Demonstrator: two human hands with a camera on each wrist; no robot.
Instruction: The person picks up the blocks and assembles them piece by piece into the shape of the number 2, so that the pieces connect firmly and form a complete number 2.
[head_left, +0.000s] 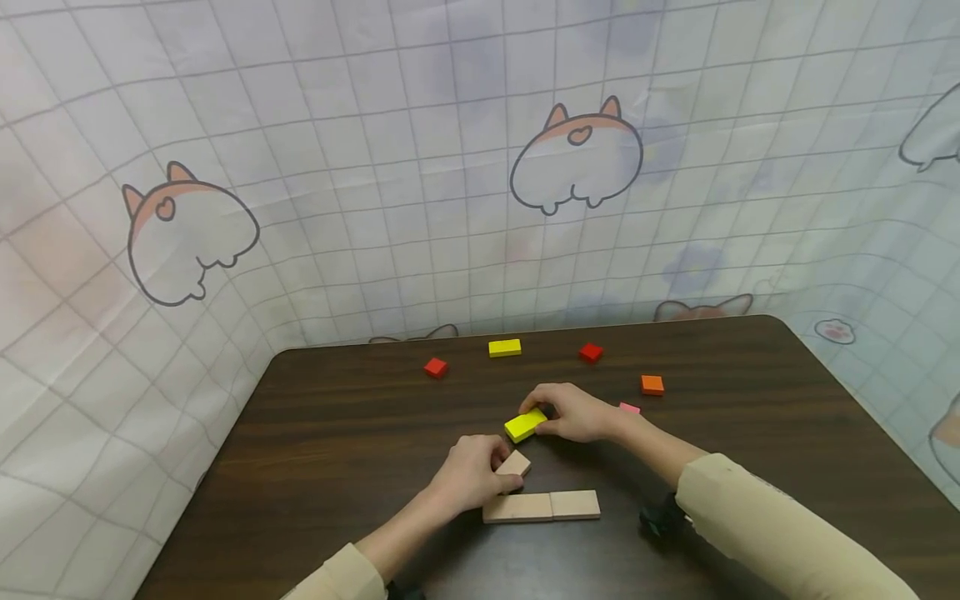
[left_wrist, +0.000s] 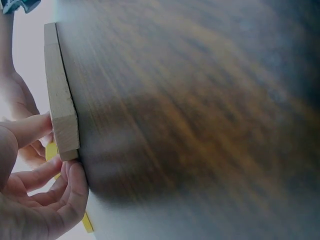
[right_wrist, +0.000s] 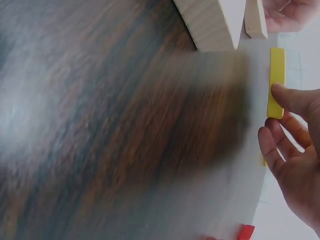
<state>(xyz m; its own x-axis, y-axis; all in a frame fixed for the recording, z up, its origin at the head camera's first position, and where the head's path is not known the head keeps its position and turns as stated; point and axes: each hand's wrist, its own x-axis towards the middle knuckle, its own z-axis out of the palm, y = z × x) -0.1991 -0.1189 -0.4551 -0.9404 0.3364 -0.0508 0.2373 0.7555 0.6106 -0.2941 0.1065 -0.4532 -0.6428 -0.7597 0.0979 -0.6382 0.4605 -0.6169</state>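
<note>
Head view: beyond the plain wooden row (head_left: 536, 507), a loose wooden block (head_left: 516, 466) is being pinched by the left hand (head_left: 471, 471) and a yellow block (head_left: 523, 426) by the right hand (head_left: 573, 413), apparently for steadying.

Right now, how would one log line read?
left hand: pinches wooden block; right hand: pinches yellow block; nearby: two wooden blocks end to end

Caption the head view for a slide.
Left hand grips a pale rectangular wooden block, right hand pinches a yellow rectangular block, at a dark brown wood-grain table.

One held block (head_left: 522, 427) is bright yellow — the tabletop (head_left: 337, 433) streaked brown
</note>
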